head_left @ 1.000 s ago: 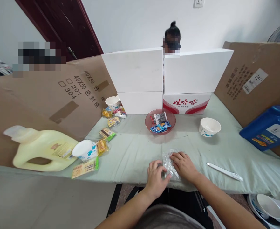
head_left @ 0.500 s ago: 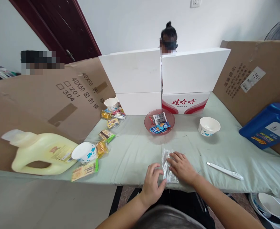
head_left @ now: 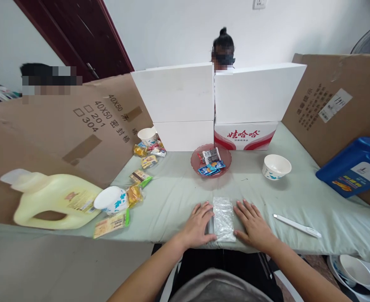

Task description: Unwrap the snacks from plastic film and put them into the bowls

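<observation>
A clear, crinkled plastic wrapper (head_left: 224, 220) lies flat on the cloth near the table's front edge. My left hand (head_left: 199, 226) rests open at its left side, with the thumb at the wrapper's lower left edge. On the other side my right hand (head_left: 252, 224) lies open on the cloth, its thumb close to the wrapper's right edge. Neither hand grips anything. Beyond the wrapper stands a pink glass bowl (head_left: 195, 167) with several small snack packets (head_left: 211, 156) in it. To the right of my right hand lies a white utility knife (head_left: 297, 225).
A paper bowl (head_left: 276, 166) stands at right, near a blue bottle (head_left: 351, 167). At left are a yellow jug (head_left: 59, 201), another paper bowl (head_left: 111, 200) and several snack packets (head_left: 134, 196). White boxes (head_left: 181, 100) and cardboard panels (head_left: 109, 126) wall the table; people are behind them.
My right hand has moved off the wrapper to its right side and spread flat. My left hand has lowered from a curled pose to lie flat at the wrapper's left.
</observation>
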`<act>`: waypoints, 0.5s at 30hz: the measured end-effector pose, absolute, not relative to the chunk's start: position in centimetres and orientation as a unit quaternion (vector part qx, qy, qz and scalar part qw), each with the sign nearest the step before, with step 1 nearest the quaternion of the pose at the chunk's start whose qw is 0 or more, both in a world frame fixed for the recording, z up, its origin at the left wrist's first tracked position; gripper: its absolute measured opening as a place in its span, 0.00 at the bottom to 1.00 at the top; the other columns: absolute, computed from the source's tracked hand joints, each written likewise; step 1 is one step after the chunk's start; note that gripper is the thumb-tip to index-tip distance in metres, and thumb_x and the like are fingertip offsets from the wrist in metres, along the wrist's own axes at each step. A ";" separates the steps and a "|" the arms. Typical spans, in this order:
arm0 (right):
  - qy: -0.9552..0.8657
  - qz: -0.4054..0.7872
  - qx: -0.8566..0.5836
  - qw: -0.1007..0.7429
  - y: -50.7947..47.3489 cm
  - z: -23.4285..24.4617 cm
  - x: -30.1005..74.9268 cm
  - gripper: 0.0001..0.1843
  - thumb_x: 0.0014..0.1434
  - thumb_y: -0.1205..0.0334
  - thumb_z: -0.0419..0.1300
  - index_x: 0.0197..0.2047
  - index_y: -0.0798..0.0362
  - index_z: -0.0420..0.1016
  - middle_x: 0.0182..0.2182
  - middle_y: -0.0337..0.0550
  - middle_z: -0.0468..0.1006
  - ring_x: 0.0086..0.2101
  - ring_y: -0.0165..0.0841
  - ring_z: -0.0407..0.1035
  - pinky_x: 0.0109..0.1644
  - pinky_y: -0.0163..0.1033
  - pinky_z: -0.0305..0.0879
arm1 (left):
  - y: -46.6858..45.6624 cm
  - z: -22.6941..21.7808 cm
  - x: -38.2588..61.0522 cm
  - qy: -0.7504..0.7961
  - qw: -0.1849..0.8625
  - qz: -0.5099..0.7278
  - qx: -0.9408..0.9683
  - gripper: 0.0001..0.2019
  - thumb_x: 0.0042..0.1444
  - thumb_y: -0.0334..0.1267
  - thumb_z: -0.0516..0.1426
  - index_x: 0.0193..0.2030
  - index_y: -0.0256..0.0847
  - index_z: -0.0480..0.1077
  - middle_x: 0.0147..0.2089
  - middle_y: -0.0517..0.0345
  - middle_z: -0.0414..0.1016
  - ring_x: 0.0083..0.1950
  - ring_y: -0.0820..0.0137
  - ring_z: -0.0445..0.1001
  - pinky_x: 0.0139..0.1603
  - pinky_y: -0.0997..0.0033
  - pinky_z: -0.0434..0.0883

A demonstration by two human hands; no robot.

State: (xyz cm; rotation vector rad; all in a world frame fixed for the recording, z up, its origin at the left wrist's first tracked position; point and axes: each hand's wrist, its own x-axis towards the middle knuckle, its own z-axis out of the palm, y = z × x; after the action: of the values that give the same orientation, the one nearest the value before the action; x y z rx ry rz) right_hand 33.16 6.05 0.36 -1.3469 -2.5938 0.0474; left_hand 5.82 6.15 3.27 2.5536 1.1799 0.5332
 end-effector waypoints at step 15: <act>-0.853 0.224 -0.426 0.202 3.2 2.8 30.5 0.14 0.61 0.57 0.54 0.48 0.51 0.73 0.44 0.48 0.77 0.46 0.38 0.70 0.52 0.45 0.65 | 4.5 3.4 8.1 0.370 0.228 0.261 0.862 0.08 0.63 0.35 0.48 0.39 0.41 0.68 0.36 0.55 0.75 0.38 0.68 0.74 0.43 0.69 0.70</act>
State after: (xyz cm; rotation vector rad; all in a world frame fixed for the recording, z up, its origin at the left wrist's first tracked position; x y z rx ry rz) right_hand 30.48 3.25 2.76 -1.1896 -2.3824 0.6250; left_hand 8.10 4.53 3.40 2.3741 1.0176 0.7186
